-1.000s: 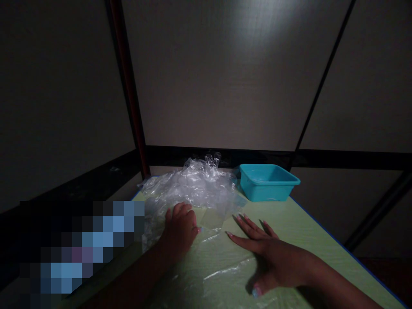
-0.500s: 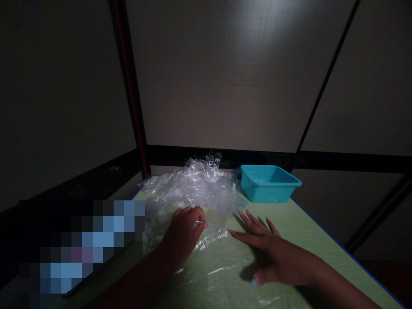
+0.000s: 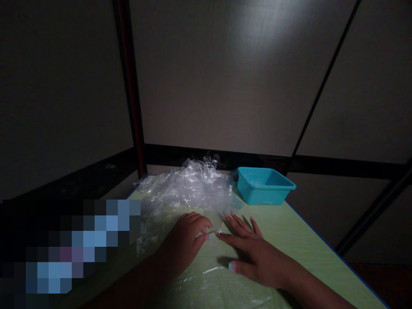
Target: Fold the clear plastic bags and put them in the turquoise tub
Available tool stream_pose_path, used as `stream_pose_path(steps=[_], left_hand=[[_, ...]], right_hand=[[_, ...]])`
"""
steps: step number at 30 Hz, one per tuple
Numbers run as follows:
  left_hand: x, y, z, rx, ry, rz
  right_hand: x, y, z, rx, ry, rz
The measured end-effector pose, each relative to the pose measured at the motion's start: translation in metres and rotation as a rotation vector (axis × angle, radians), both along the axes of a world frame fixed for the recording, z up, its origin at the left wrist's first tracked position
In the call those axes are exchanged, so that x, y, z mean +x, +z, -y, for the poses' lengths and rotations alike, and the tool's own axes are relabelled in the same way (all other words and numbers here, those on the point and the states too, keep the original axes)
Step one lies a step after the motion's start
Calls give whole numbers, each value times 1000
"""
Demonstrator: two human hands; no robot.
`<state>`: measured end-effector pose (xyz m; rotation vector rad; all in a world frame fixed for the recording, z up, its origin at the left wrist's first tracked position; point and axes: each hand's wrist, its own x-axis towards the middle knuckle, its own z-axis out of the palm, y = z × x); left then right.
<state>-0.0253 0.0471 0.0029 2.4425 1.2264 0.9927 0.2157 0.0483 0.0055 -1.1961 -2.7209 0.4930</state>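
A clear, thin plastic film [image 3: 212, 271] lies flat on the pale green table, its edges hard to make out. My left hand [image 3: 185, 240] is curled over it, thumb and forefinger pinching a bit of the film. To its right, my right hand [image 3: 254, 253] rests with fingers spread, the tips touching the film or the tabletop. Beyond both hands rises a crumpled heap of clear plastic [image 3: 196, 184], with rounded, finger-like shapes at its top.
At the back right stands a turquoise plastic basin [image 3: 264, 195] near the table's [image 3: 299, 240] blue edge. A pixelated, bluish object [image 3: 93, 244] lies at the left. Wall panels [image 3: 219, 86] close off the back and left side.
My right hand has moved left, nearer to my left hand. The left thumb and forefinger are slightly farther apart, and a raised fold of film between the hands now lies flatter.
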Motion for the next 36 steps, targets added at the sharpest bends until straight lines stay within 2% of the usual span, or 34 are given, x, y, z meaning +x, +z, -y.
stream_pose_path(steps=[5,11,20,26,29,34,36], left_hand=[[0,-2,4,1,-162,-163],[2,1,6,-51,-183,-295],[1,-2,6,-28,-234,-317],[1,0,8,-25,-239,-314],[0,1,8,-28,-202,-231],[-2,9,4,15,44,-79],[-3,10,4,15,73,-114]], right_hand=[[3,3,0,12,-20,7],[1,0,-1,86,-55,-9],[-5,-4,0,60,162,-78],[-8,1,2,15,195,-51],[-9,3,2,1,202,-50],[-9,6,2,-26,211,-21],[-9,7,1,-39,216,-16]])
